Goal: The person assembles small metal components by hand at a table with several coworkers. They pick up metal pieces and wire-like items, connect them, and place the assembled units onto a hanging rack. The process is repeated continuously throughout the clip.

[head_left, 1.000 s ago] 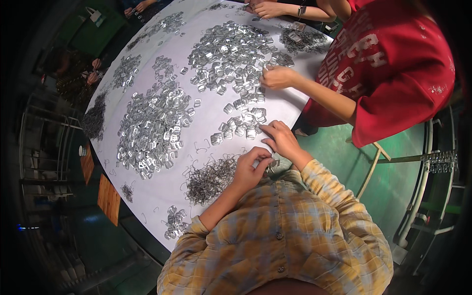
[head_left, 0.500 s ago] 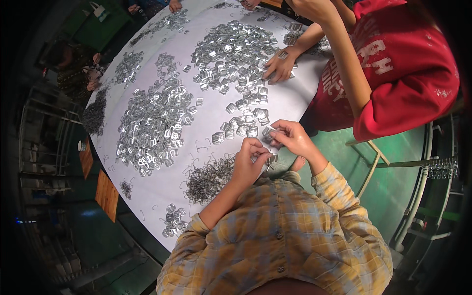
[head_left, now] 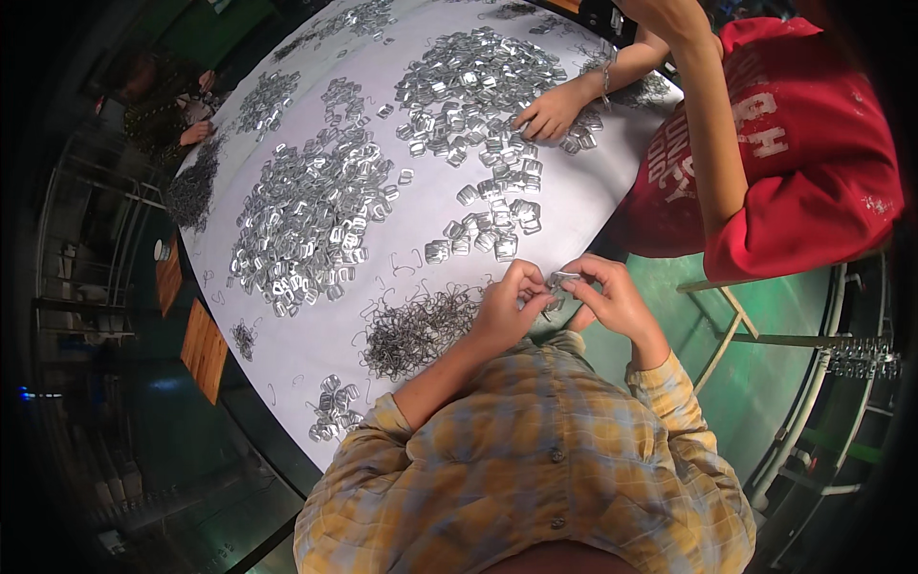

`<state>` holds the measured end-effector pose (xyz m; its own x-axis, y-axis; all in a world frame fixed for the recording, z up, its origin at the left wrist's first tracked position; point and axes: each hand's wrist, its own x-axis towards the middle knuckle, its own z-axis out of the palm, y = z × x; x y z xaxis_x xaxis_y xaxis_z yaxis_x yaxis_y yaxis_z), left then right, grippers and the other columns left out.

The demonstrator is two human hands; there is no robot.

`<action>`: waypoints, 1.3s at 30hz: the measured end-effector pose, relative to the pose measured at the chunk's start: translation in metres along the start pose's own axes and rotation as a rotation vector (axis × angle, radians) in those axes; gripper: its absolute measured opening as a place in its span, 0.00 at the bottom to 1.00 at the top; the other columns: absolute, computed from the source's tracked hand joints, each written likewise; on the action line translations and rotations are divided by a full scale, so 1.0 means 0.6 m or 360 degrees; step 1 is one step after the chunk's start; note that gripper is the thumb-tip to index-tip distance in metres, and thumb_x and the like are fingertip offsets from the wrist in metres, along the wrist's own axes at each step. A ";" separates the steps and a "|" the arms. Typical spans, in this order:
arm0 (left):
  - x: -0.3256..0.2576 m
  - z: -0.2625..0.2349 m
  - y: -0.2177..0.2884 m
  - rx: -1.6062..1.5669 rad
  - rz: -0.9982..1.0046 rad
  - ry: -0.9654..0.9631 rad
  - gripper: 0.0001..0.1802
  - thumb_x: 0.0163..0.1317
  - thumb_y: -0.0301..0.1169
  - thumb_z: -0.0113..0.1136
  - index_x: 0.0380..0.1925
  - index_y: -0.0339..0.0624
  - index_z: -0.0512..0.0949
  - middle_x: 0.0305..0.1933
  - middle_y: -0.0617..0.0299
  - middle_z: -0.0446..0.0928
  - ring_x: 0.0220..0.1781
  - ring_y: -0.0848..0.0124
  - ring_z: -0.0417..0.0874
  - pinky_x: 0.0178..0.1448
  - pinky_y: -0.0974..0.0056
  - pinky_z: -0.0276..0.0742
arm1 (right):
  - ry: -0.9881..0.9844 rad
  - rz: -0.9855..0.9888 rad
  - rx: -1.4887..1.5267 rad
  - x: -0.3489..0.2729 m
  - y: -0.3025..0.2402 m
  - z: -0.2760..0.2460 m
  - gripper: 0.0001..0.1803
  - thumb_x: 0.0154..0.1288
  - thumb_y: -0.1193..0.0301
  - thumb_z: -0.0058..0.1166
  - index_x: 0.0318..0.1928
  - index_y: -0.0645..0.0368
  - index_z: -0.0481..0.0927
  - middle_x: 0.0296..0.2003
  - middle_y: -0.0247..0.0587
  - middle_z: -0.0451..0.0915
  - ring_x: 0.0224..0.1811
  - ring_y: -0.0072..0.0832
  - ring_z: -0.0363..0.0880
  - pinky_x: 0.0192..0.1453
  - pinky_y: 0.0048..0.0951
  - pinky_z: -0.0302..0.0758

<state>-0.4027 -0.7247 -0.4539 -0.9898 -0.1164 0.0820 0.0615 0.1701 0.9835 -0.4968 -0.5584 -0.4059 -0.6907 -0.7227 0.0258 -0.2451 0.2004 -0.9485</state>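
Observation:
In front of my chest, just off the table's edge, both hands meet. My right hand (head_left: pixel 615 304) is closed in a pinch on a shiny metal buckle (head_left: pixel 566 278). My left hand (head_left: pixel 507 311) presses thumb and fingers together right beside it; what lies between them is too small to make out. A small metal piece hangs under the fingertips, partly hidden. Below my left wrist on the table lies a tangled heap of dark wire hooks (head_left: pixel 406 337). Beyond my hands, loose metal buckles (head_left: pixel 488 230) trail toward a larger pile.
White sheeting covers the table (head_left: pixel 402 206). Big buckle piles (head_left: pixel 311 220) lie left and far (head_left: pixel 478 81), with a small one (head_left: pixel 335 407) near. A co-worker in a red top (head_left: pixel 803 153) sits right, a hand (head_left: pixel 555 113) on buckles. Another person (head_left: pixel 158 115) works far left.
My hands have come closer together and shifted slightly right, now touching at the buckle. The view has shifted a little. The co-worker's hand has moved slightly among the buckles.

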 end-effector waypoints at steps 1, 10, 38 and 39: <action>-0.001 -0.005 -0.005 -0.0017 0.0005 -0.0066 0.20 0.56 0.22 0.64 0.44 0.39 0.65 0.36 0.56 0.79 0.37 0.75 0.80 0.42 0.69 0.76 | 0.0001 -0.0009 0.0002 -0.003 -0.002 0.001 0.07 0.59 0.75 0.56 0.38 0.65 0.79 0.27 0.38 0.78 0.26 0.21 0.71 0.32 0.23 0.68; 0.006 -0.068 -0.088 0.1291 -0.0263 0.0681 0.37 0.57 0.36 0.63 0.61 0.33 0.59 0.65 0.24 0.49 0.69 0.32 0.48 0.70 0.44 0.50 | 0.0181 -0.0037 0.0010 -0.029 0.025 -0.001 0.06 0.58 0.77 0.57 0.36 0.66 0.77 0.26 0.36 0.73 0.27 0.21 0.70 0.30 0.22 0.67; -0.022 -0.129 -0.062 0.1229 -0.0040 0.0135 0.10 0.51 0.28 0.65 0.35 0.42 0.80 0.38 0.56 0.76 0.44 0.57 0.77 0.45 0.58 0.74 | 0.0195 0.0025 0.0028 -0.023 0.044 0.011 0.06 0.58 0.78 0.57 0.36 0.66 0.79 0.27 0.35 0.74 0.28 0.20 0.70 0.30 0.21 0.65; -0.003 -0.123 -0.068 0.1225 0.0030 0.0188 0.12 0.50 0.28 0.65 0.37 0.44 0.80 0.41 0.56 0.75 0.47 0.56 0.75 0.47 0.58 0.74 | 0.0200 0.0027 0.0027 -0.023 0.044 0.011 0.06 0.58 0.78 0.57 0.36 0.66 0.79 0.27 0.35 0.74 0.27 0.21 0.70 0.30 0.22 0.66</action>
<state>-0.3942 -0.8037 -0.4820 -0.9665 -0.2031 0.1569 -0.0711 0.7993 0.5967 -0.4890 -0.5474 -0.4333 -0.7747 -0.6305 0.0481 -0.2218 0.1998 -0.9544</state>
